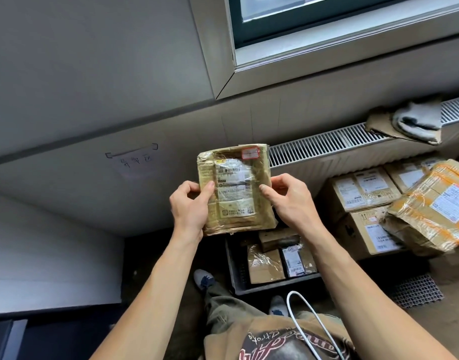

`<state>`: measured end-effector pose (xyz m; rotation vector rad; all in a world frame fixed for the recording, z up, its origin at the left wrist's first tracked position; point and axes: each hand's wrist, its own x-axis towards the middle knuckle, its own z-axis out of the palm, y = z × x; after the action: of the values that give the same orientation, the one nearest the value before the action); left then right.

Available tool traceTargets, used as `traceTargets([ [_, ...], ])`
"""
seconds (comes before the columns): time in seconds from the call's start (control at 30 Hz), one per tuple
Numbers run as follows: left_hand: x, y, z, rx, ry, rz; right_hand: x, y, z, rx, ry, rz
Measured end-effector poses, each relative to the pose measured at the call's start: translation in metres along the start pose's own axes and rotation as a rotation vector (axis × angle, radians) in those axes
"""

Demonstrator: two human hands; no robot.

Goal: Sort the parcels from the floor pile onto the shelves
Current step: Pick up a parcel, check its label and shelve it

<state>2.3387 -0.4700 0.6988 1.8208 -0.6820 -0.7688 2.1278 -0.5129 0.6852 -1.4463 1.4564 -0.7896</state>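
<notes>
Cable (296, 292) over shirt (249, 333); left hand (189, 206), right hand (290, 201) grip one parcel (235, 188); three boxes (266, 266) in crate (236, 276).

A small flat parcel (235, 188), brown card under glossy tape with a white barcode label, is held upright just left of the radiator (327, 144), its side edges pinched by the left hand (189, 206) and the right hand (290, 201). Below the radiator stand stacked labelled cartons (363, 193), with a crumpled orange-taped parcel (431, 206) leaning on them.

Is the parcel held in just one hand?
No, the left hand and the right hand both grip the parcel by its sides.
</notes>
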Motion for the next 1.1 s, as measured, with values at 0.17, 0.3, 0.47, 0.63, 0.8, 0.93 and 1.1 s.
traceTargets([
  [0.17, -0.004, 0.000, -0.001, 0.037, -0.014, 0.031, -0.001, 0.001, 0.002, -0.017, 0.034, 0.009],
  [0.3, -0.006, 0.001, -0.003, 0.064, -0.013, 0.059, -0.003, 0.001, 0.003, -0.013, 0.034, 0.039],
  [0.47, -0.008, -0.002, -0.009, 0.058, -0.038, 0.077, -0.004, 0.001, 0.003, 0.144, -0.009, 0.089],
  [0.63, -0.014, -0.009, -0.016, 0.050, -0.236, 0.137, 0.004, 0.007, 0.000, 0.408, -0.089, 0.130],
  [0.8, -0.020, -0.007, -0.018, -0.009, -0.420, 0.131, 0.003, 0.016, 0.002, 0.667, -0.128, 0.166],
  [0.93, -0.016, -0.009, -0.023, 0.010, -0.397, 0.097, -0.005, 0.022, 0.003, 0.658, -0.098, 0.157],
  [1.1, -0.008, 0.001, -0.027, 0.153, -0.328, 0.167, -0.011, 0.021, 0.008, 0.562, -0.058, 0.122],
])
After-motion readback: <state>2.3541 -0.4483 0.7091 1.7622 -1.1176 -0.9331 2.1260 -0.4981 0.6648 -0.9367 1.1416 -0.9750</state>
